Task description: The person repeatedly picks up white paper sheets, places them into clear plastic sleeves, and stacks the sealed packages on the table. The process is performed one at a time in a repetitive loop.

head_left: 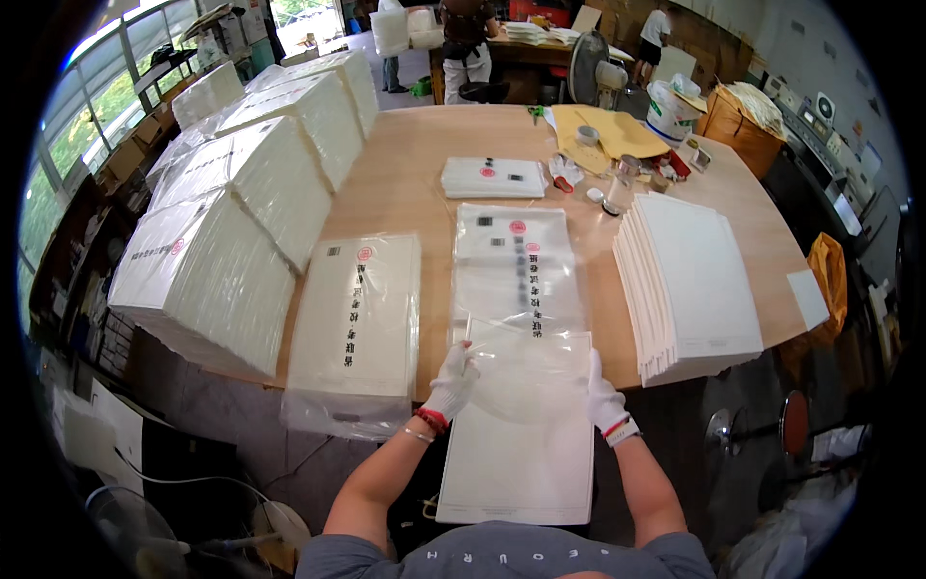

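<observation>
Left stacks: tall wrapped bundles of white sheets (241,222) line the table's left edge; a bagged pack (355,323) overhangs the front and could slide off if nudged.
Left hand (451,381): gloved, fingers pinched on the mouth of the clear bag (519,289).
White card (521,454): half out over the table edge toward the person, its far end at the bag's mouth; the thin film may crease or tear if it snags.
Right hand (606,400): gloved, fingers closed on the card's right edge.
Right stack: loose white cards (690,285), fanned, near the edge.
Surface: pale wooden table (415,174), cluttered far end.
Room: workshop, windows left, people beyond.
</observation>
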{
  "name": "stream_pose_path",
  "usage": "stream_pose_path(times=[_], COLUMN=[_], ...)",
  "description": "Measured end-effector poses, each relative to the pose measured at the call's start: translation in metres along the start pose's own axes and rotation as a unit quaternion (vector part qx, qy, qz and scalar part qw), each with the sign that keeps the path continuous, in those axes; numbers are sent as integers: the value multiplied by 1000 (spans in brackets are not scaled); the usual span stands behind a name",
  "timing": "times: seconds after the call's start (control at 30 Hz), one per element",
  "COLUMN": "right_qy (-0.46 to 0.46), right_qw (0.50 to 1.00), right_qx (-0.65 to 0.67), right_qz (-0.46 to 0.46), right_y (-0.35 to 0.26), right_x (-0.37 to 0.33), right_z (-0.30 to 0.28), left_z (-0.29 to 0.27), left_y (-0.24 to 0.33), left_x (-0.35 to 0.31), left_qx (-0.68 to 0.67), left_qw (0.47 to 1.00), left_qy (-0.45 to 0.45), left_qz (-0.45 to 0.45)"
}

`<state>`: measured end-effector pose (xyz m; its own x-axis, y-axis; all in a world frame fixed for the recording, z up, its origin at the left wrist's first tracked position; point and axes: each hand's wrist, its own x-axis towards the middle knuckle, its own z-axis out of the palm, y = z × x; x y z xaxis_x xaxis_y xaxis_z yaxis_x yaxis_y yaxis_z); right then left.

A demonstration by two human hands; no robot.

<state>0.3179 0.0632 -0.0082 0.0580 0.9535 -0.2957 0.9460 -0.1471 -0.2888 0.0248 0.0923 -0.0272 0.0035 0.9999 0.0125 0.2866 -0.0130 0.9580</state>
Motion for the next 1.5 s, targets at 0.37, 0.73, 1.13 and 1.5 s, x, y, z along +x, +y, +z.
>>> stream_pose_path(times=[0.37,0.73,1.13,1.5], right_qy=[7,-120,-134,-346], right_qw=[979,956,738,703], right_qx=[147,13,654,591], right_qz=[-144,-268,100,-193], right_y=[21,7,20,-192], right_x=[-159,-259,-230,-66], right_z=[29,9,35,25], left_z=[-22,-63,-50,-182], left_y=[14,83,163,70], left_x=[-164,-254,-221,-131], left_qx=[170,103,98,-142], left_qw=[981,979,976,885], left_qy=[2,-153,-46,396], left_qz=[89,88,190,198])
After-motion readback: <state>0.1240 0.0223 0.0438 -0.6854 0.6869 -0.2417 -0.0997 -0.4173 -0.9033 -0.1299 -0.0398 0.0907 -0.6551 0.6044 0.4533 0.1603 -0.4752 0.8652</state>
